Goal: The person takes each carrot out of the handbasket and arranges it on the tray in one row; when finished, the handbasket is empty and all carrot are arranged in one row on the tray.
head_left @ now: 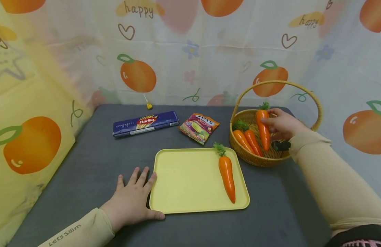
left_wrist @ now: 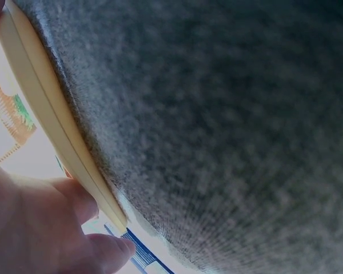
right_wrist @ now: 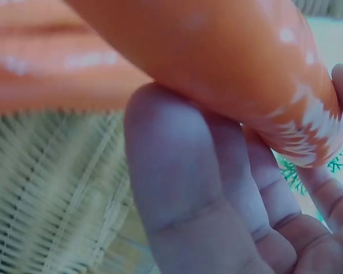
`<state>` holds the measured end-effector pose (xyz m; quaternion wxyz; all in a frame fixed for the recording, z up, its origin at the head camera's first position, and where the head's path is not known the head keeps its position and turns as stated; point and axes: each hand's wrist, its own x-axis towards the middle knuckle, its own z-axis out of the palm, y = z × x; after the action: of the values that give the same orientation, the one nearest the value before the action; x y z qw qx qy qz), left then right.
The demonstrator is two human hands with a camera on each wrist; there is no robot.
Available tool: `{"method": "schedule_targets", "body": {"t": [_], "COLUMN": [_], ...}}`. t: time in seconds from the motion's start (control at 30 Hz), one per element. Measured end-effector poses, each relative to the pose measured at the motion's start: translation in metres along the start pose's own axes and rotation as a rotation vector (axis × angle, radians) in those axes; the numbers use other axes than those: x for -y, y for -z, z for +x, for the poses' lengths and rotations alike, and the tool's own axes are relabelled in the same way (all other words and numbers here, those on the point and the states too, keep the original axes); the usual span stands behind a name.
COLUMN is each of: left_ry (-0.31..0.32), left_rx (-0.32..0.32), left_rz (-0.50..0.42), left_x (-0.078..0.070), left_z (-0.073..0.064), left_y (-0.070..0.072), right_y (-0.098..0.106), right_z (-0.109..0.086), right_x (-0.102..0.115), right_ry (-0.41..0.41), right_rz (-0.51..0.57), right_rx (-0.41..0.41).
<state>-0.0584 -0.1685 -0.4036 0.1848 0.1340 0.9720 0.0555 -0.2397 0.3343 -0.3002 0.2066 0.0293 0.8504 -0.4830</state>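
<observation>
My right hand (head_left: 284, 124) grips an orange carrot (head_left: 263, 132) with a green top at the wicker basket (head_left: 270, 160). In the right wrist view the thumb and fingers curl around this carrot (right_wrist: 234, 63). Two more carrots (head_left: 243, 141) lie in the basket's left side. My left hand (head_left: 132, 200) is spread flat at the left edge of the yellow tray (head_left: 184, 181), its fingers straight and its thumb at the near corner. The left wrist view shows its fingers (left_wrist: 74, 200) against the tray's rim (left_wrist: 51, 108). Another carrot (head_left: 227, 176) lies on the tray's right side.
A blue spaghetti box (head_left: 145, 124) and a colourful candy bag (head_left: 199, 128) lie behind the tray on the grey table (head_left: 85, 164). A small yellow lollipop (head_left: 149, 106) is at the back edge. The basket's tall handle (head_left: 275, 82) arches over it. A patterned curtain hangs behind.
</observation>
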Motion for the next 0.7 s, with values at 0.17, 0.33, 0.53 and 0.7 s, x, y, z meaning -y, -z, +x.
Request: {"method": "schedule_targets", "body": {"t": [0.17, 0.33, 0.53, 0.7], "left_ry": [0.006, 0.010, 0.007, 0.005], "left_rx": [0.003, 0.001, 0.000, -0.010], "left_rz": [-0.010, -0.012, -0.004, 0.000], "left_x": [0.001, 0.001, 0.001, 0.000], "left_z": [-0.001, -0.002, -0.001, 0.000], "left_y": [0.001, 0.001, -0.001, -0.001], "right_y": [-0.013, -0.031, -0.053, -0.077], "right_z": [-0.012, -0.025, -0.036, -0.045], "right_x": [0.015, 0.029, 0.041, 0.049], "right_ry": [0.040, 0.086, 0.126, 0.167], "right_rz": [0.057, 0.078, 0.080, 0.109], "right_rx": [0.017, 0.022, 0.021, 0.042]}}
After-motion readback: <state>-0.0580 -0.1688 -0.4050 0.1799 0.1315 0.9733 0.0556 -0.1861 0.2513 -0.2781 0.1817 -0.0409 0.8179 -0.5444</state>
